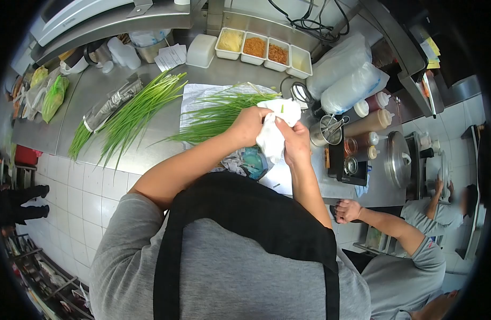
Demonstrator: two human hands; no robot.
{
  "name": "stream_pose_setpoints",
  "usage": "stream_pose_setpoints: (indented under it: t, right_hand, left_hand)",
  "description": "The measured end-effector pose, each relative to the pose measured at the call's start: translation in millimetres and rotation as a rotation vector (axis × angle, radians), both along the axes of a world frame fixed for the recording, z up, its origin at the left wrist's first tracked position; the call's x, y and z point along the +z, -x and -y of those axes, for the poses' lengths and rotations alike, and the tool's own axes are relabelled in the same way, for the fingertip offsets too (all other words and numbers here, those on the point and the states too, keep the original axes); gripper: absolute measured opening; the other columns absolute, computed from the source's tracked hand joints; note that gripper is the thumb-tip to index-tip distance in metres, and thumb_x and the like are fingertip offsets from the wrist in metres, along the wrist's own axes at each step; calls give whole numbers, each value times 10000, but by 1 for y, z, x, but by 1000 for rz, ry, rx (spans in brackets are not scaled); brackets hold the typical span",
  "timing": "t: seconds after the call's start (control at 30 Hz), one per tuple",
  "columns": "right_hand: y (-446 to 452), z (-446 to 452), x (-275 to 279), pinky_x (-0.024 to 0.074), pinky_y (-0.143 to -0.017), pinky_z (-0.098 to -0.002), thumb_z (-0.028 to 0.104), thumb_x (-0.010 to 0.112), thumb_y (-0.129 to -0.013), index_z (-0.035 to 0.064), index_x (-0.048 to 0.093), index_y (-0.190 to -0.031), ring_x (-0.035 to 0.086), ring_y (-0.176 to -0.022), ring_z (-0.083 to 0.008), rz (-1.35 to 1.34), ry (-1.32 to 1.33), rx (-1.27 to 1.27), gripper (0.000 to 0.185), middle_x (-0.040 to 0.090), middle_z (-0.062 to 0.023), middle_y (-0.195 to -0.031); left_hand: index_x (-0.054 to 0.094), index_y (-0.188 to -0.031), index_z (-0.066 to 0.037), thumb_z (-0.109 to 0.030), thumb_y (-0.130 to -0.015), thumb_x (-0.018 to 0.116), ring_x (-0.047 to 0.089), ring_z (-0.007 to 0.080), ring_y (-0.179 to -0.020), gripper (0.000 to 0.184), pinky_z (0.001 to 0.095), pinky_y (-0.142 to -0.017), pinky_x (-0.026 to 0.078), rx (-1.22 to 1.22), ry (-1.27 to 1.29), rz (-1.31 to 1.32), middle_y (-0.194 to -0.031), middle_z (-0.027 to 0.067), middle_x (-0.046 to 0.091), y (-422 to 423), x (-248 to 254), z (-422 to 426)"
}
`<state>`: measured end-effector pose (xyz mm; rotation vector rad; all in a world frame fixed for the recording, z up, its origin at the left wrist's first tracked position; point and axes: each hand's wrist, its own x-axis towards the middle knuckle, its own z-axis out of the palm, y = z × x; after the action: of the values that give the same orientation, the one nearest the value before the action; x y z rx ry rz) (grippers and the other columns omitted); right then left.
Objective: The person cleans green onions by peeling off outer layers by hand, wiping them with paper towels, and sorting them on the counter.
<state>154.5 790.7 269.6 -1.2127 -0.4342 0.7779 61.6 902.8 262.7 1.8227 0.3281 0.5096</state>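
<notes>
My left hand and my right hand are both closed on a crumpled white cloth or paper, held up over the counter's front part. A small green piece shows on the white material. Just behind and left of my hands, long green stalks lie spread on printed paper. Farther left, a second bunch of green stalks rests on the metal counter, beside a newspaper-wrapped bundle.
White trays of food line the back. Filled plastic bags, sauce bottles, a metal container with utensils and a round lid stand right. A co-worker's hand is near the right front edge. Other people stand farther off.
</notes>
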Motion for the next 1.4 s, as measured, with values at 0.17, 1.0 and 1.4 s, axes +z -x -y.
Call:
stream_pose_setpoints:
  t: [0.17, 1.0, 1.4]
  right_hand:
    - [-52, 0, -8, 505, -681, -270, 68, 630, -811, -20, 598, -963, 619, -742, -152, -66, -161, -267, 178, 642, -91, -885]
    - [-89, 105, -40, 506, -726, -299, 164, 561, -878, 7, 540, -1100, 611, -841, -173, -72, -101, -340, 273, 617, -78, -987]
    - [-84, 126, -49, 496, -752, -298, 147, 548, -882, 7, 535, -1099, 606, -865, -177, -109, -76, -367, 259, 609, -87, -1009]
  left_hand:
    - [571, -1101, -74, -77, -791, 612, 536, 73, -567, 313, 234, -516, 434, -9, 250, -203, -690, 33, 610, 27, -2, -21]
    - [623, -878, -67, -138, -741, 622, 554, 288, -929, 154, 385, -798, 453, 117, -921, -147, -889, 107, 610, 67, -35, -129]
    - [600, -944, -100, -212, -796, 582, 521, 297, -984, 187, 406, -798, 472, -20, -879, -297, -986, 98, 568, -45, -78, -56]
